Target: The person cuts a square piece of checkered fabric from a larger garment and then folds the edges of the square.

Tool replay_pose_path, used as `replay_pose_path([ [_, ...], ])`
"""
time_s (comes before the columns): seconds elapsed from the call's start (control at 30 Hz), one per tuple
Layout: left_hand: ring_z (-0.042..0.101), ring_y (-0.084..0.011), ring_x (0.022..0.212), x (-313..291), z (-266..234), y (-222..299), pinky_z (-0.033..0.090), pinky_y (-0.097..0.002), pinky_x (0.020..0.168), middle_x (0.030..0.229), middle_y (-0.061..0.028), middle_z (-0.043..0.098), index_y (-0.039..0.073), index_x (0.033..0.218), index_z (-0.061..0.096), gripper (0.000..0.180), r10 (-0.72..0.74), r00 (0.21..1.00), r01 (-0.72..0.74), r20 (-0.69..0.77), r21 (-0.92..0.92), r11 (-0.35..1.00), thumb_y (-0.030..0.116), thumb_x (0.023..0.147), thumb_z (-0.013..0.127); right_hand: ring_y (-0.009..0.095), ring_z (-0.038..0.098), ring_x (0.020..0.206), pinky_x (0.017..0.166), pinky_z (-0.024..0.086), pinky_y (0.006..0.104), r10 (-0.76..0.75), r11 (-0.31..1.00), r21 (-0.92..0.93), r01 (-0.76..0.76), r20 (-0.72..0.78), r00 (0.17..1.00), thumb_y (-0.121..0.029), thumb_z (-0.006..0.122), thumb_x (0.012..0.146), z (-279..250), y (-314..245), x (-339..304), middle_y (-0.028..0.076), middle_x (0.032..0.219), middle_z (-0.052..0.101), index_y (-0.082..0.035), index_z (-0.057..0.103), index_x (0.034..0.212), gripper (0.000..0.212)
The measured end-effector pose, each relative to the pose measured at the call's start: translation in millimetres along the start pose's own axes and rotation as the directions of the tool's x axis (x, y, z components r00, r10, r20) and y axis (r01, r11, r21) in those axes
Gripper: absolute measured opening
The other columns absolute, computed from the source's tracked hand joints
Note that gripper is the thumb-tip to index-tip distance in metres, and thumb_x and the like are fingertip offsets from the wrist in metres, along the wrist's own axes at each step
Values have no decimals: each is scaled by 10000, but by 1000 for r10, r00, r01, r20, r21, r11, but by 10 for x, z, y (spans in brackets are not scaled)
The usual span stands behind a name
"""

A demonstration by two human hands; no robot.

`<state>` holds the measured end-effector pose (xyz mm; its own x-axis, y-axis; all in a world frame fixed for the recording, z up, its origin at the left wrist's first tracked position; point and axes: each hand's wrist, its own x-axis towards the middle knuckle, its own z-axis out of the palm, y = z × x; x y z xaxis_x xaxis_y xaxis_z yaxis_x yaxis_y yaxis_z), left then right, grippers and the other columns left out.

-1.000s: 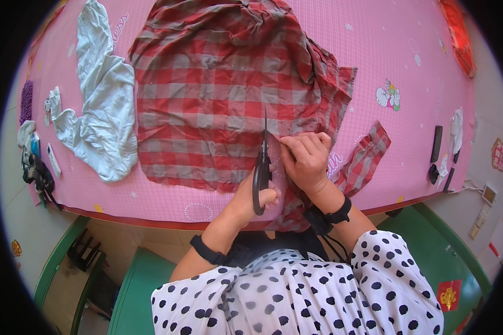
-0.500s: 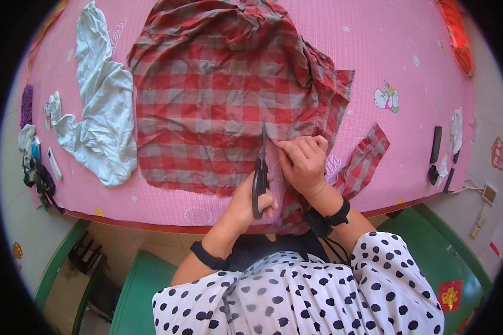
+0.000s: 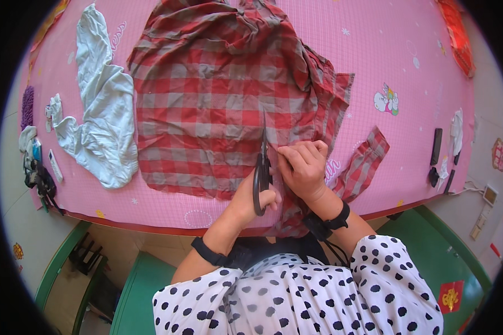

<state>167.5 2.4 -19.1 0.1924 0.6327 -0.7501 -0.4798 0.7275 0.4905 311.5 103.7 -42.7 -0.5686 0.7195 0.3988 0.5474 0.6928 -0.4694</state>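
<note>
Scissors meet the red-and-grey plaid cloth under two hands

The plaid cloth lies spread across the middle of the table, rumpled toward its far end, with its near edge close to the person. Black-handled scissors stand at its near part, their blades pointing away from the person. The left hand has its fingers wrapped around the scissor handles. Just beside the blades, the right hand is curled, thumb and fingertips pinching the cloth's edge. A plaid strip slants out to the right of that hand; whether it joins the main cloth cannot be told.

A pale blue garment lies crumpled just left of the plaid. Beneath everything is a pink patterned table cover. Near its left edge sits a fuzzy purple item, and near its right edge a dark oblong object. An orange-red bag rests at the far right.
</note>
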Motion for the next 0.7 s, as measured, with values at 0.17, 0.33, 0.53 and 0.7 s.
replay_pose_path([
  [0.17,633,-185,614,-38,-27,-29,482,-278,576,771,-131,659,-48,1308,438,583,19,999,-19,25,-13,1000,86,762,594,186,608,723,776,378,370,6,1000,3,-6,11,1000,-48,743,731,-10,-6,14,2,743,605,-98,665,902,195],
  [0.33,645,-182,651,-45,-31,34,489,-268,586,804,-129,667,-35,1321,438,609,22,1000,-22,0,53,998,107,750,597,185,610,727,780,381,372,0,1000,7,0,-7,1000,-47,746,722,12,2,30,3,753,613,-96,670,903,203],
  [0.53,652,-170,687,19,-93,26,489,-251,574,845,-121,673,-10,1353,421,663,-15,999,13,30,41,999,133,729,593,191,614,726,779,381,375,8,1000,10,-8,-1,1000,-53,750,723,3,-35,42,6,754,618,-94,676,906,202],
  [0.7,649,-171,663,23,-85,71,484,-251,557,828,-124,668,-13,1350,411,654,-18,1000,18,15,20,1000,113,732,585,191,617,726,773,379,373,9,1000,14,-9,3,1000,-55,754,721,18,-33,29,6,756,620,-94,672,902,203],
])
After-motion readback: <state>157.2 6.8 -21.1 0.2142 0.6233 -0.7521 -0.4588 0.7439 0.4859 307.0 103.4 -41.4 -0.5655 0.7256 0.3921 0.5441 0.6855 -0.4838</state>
